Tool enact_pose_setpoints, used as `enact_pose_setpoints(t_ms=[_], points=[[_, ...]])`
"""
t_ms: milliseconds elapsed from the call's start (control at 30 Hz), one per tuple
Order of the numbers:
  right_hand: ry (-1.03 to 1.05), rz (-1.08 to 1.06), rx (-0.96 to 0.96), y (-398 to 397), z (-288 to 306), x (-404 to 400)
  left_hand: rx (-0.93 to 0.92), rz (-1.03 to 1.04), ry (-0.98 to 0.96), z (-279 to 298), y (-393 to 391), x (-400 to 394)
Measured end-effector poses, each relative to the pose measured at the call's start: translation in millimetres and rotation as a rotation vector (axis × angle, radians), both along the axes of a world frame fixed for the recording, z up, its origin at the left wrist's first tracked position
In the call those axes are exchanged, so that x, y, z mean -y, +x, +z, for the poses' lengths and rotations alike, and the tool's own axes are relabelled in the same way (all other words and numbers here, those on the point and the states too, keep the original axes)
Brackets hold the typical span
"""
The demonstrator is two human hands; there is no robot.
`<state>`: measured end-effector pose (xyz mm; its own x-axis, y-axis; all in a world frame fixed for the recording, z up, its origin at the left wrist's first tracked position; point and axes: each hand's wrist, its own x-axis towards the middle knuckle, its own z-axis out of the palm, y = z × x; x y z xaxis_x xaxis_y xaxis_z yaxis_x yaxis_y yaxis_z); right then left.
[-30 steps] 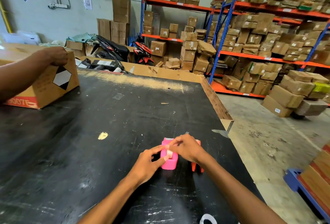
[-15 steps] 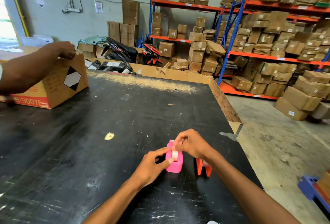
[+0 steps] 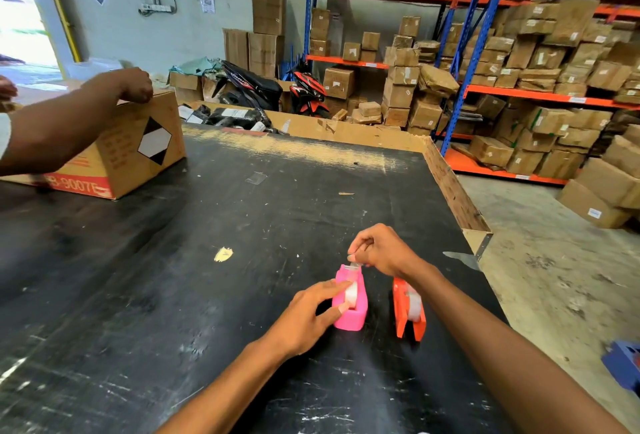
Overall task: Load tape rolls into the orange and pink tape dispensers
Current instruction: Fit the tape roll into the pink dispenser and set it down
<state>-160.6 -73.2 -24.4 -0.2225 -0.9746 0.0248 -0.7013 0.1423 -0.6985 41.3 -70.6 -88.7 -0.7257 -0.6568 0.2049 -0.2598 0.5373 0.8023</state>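
A pink tape dispenser (image 3: pixel 356 316) stands on the black table (image 3: pixel 207 260) with a clear tape roll (image 3: pixel 351 294) seated in it. My left hand (image 3: pixel 308 316) holds the dispenser's left side, thumb and a finger against the roll. My right hand (image 3: pixel 381 253) pinches the free tape end (image 3: pixel 354 264) over the dispenser's far tip. Just to the right stands an orange tape dispenser (image 3: pixel 408 312), a clear roll (image 3: pixel 414 304) inside it, untouched.
Another person's arm (image 3: pixel 69 118) rests on a cardboard box (image 3: pixel 131 153) at the table's far left. The table's raised wooden edge (image 3: pixel 453 188) runs along the right, with concrete floor beyond. Shelves of cartons fill the background. A blue object (image 3: pixel 623 364) sits low right.
My right hand has lifted from the pink dispenser's top toward its far tip, drawing the tape end forward. The orange dispenser is now uncovered beside it. The camera view shifted.
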Motion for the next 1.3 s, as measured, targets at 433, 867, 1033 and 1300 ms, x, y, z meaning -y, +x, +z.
enact_pose_setpoints(t_ms=[433, 867, 1033, 1300], points=[[0.088, 0.178, -0.058, -8.2, -10.2, 21.3, 0.041, -0.025, -0.052, 4.4, 1.4, 3.9], [0.142, 0.111, 0.017, -16.6, -16.4, 28.0, 0.110, -0.052, -0.016, 8.3, 1.5, 10.9], [0.024, 0.046, -0.078, -14.3, 5.5, 4.3, 0.140, -0.095, 0.065, 17.2, 1.6, 13.0], [-0.062, 0.089, -0.289, -2.4, 43.6, -84.5, 0.069, 0.008, -0.140, 35.3, 6.0, -8.1]])
